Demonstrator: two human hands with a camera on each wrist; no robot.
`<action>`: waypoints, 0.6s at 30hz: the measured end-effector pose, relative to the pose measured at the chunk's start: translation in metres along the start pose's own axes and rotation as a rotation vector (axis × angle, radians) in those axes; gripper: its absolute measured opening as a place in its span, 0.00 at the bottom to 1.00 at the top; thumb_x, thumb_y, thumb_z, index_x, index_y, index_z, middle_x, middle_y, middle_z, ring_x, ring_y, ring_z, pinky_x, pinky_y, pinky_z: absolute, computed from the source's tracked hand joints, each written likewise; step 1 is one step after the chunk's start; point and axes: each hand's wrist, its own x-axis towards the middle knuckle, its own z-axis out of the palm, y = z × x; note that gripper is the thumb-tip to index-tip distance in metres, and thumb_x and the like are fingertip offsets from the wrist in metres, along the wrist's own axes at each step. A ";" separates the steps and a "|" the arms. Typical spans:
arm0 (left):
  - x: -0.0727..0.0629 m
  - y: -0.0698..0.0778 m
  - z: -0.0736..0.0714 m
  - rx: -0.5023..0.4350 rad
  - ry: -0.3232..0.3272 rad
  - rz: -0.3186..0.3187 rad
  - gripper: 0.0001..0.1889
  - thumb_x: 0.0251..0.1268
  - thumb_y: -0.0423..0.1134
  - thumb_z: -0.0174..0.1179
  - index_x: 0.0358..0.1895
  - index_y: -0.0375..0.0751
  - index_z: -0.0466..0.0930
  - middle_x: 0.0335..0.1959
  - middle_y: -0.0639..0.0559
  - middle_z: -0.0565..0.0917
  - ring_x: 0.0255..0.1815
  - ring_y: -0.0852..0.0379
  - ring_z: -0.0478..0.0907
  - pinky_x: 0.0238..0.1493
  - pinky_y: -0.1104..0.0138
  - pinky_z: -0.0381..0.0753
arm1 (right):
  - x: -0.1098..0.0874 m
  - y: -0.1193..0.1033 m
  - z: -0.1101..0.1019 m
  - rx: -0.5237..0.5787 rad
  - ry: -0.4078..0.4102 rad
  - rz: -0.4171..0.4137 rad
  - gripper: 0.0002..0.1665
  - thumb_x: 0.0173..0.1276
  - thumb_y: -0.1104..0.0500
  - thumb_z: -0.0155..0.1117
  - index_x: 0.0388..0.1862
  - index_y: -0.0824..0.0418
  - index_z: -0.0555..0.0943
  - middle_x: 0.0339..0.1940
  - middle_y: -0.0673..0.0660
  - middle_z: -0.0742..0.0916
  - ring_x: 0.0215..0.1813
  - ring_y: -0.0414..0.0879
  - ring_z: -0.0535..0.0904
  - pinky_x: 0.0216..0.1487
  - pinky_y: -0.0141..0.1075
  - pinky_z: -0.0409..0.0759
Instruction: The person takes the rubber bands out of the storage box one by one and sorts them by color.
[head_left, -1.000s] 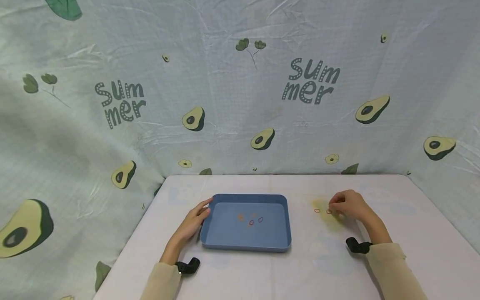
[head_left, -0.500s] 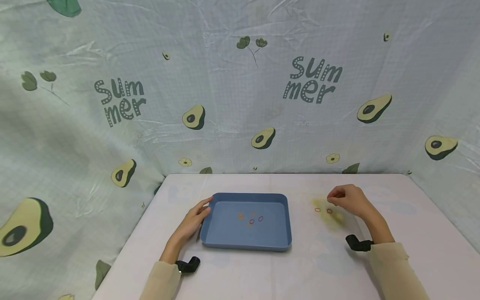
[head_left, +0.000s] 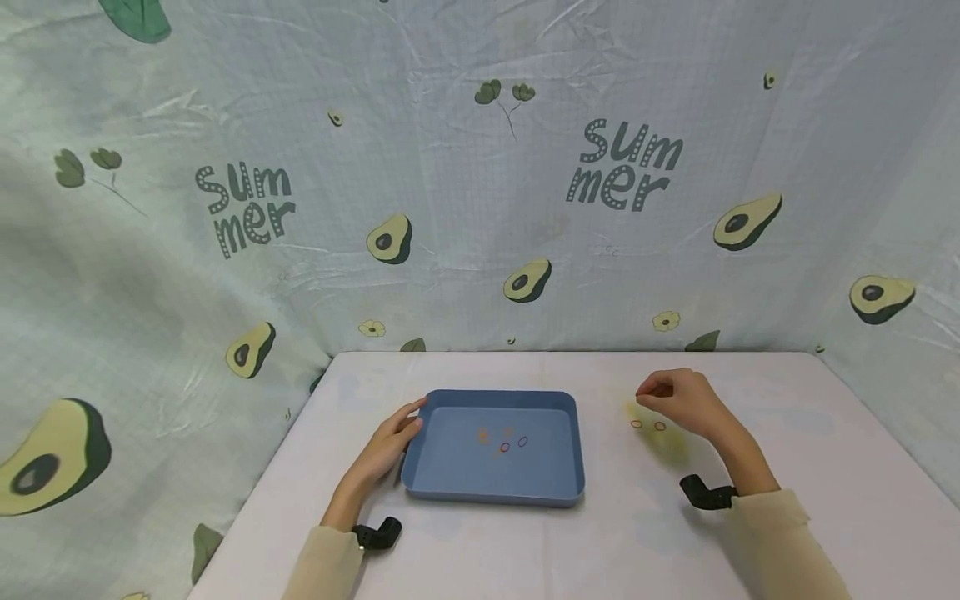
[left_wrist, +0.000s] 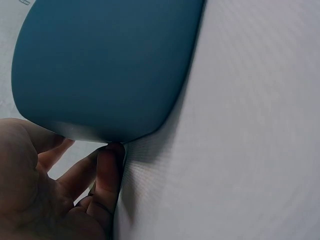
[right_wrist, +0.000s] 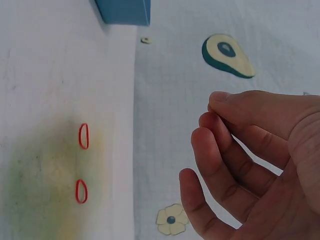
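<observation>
My left hand (head_left: 382,446) holds the left side of a blue tray (head_left: 491,398) on the table. In the left wrist view its fingers (left_wrist: 107,175) curl against the bottom edge of the tray wall (left_wrist: 105,70). Small red bands (head_left: 505,447) and faint orange ones (head_left: 483,435) lie inside the tray. To its right, my right hand (head_left: 682,404) hovers over the table, thumb and index fingertips together; I see nothing between them in the right wrist view. Below it lie two loose red bands, the left one (head_left: 636,424) and the right one (head_left: 660,426).
White cloth with a yellow-green patch (head_left: 663,447) covers the table (head_left: 525,550). Behind it hangs a curtain (head_left: 450,167) printed with avocados and lettering. A black camera sits on each wrist, the left (head_left: 378,534) and the right (head_left: 707,493).
My right hand has risen from beside the right red band and shifted left, above the left one. Both red bands on the table stay put, as do the left hand and the tray.
</observation>
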 end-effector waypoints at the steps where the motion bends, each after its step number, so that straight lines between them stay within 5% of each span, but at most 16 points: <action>1: 0.000 0.000 0.000 -0.002 -0.001 0.003 0.26 0.84 0.43 0.49 0.80 0.48 0.64 0.78 0.34 0.68 0.77 0.34 0.67 0.74 0.40 0.69 | 0.000 -0.002 0.000 -0.003 -0.003 -0.004 0.07 0.72 0.57 0.68 0.40 0.59 0.89 0.37 0.53 0.90 0.39 0.44 0.83 0.42 0.39 0.81; 18: 0.001 0.000 -0.001 -0.004 -0.003 0.006 0.26 0.85 0.43 0.48 0.81 0.48 0.63 0.78 0.34 0.68 0.77 0.34 0.68 0.74 0.41 0.70 | -0.006 -0.024 -0.004 -0.006 -0.002 -0.060 0.07 0.72 0.58 0.68 0.40 0.60 0.89 0.36 0.54 0.90 0.37 0.43 0.83 0.38 0.35 0.81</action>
